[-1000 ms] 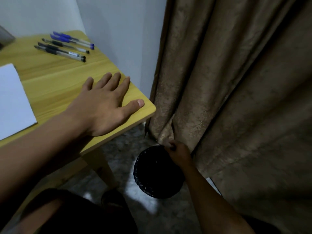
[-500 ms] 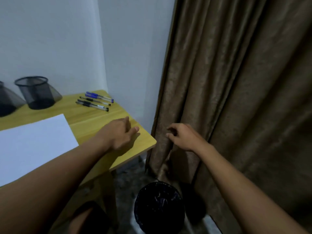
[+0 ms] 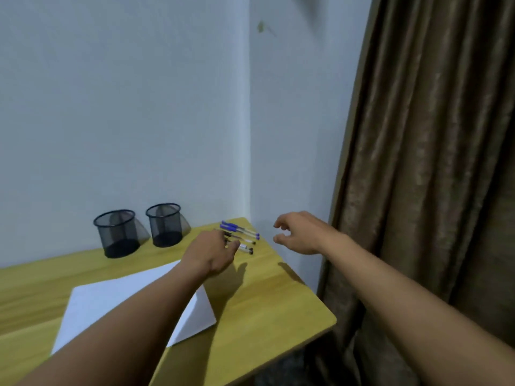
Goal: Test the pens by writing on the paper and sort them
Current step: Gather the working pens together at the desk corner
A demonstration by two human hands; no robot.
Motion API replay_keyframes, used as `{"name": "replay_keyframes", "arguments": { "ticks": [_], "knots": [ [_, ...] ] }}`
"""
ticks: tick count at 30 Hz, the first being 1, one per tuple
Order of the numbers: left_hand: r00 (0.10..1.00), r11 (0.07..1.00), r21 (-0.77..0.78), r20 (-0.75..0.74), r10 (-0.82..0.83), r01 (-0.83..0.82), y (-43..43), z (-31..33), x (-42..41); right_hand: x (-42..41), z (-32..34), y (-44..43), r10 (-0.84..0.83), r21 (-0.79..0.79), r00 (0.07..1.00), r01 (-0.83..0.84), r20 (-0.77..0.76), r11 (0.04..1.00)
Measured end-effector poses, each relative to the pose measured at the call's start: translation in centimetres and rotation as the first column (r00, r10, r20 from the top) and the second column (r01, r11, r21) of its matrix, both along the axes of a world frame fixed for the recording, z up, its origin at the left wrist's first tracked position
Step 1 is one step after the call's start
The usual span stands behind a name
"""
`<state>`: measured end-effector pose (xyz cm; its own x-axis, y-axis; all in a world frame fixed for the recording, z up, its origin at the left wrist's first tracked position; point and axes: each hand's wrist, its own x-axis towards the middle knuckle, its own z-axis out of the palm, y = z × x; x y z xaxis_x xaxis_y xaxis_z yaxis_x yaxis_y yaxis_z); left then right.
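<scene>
Both hands have risen from the worktop corner and the curtain's foot, and the view has lifted off the floor bin to the wall corner. Left hand [image 3: 212,253]: extended over the wooden worktop [image 3: 267,299], back of the hand upward, fingers curled loosely forward with the fingertips over the near ends of the pens [image 3: 242,237]; whether they touch a pen cannot be told, and nothing is visibly pinched. Right hand [image 3: 299,232]: held in the air just beyond the worktop's right edge, fingers and thumb apart in a loose open curl, holding nothing. Pens: a small row lying side by side just ahead of the left hand and to the left of the right hand, near the worktop's far right corner; the farther ones blue-capped, the nearer ones dark. Sheet of white paper [image 3: 106,307]: flat on the worktop beneath the left forearm. Two black mesh pen cups [image 3: 140,228]: upright, well to the left of the left hand, against the wall [image 3: 125,107]. Brown curtain [image 3: 432,162]: hanging to the right of the right hand.
</scene>
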<state>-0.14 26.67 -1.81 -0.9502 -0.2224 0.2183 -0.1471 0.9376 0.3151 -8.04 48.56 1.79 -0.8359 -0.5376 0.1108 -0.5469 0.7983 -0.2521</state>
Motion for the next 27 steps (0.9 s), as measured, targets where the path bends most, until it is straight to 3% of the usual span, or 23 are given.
{"name": "replay_keyframes", "arguments": {
  "ticks": [12, 21, 27],
  "knots": [
    [0.99, 0.982, 0.124, 0.017, 0.14, -0.141, -2.1, -3.1, -7.5, -9.9, -3.1, -8.1, 0.075, 0.031, 0.995, -0.077, 0.069, 0.997],
    [0.92, 0.905, 0.195, -0.031, 0.391, -0.378, -2.2, -5.5, -12.1, -14.6, -6.7, -10.1, 0.093, -0.077, 0.982, -0.081, 0.164, 0.994],
    [0.879, 0.858, 0.204, 0.029, 0.475, -0.471, -2.0, -5.5, -14.2, -15.8, -7.9, -10.7, 0.113, -0.171, 0.983, -0.088, 0.144, 0.981]
  ]
}}
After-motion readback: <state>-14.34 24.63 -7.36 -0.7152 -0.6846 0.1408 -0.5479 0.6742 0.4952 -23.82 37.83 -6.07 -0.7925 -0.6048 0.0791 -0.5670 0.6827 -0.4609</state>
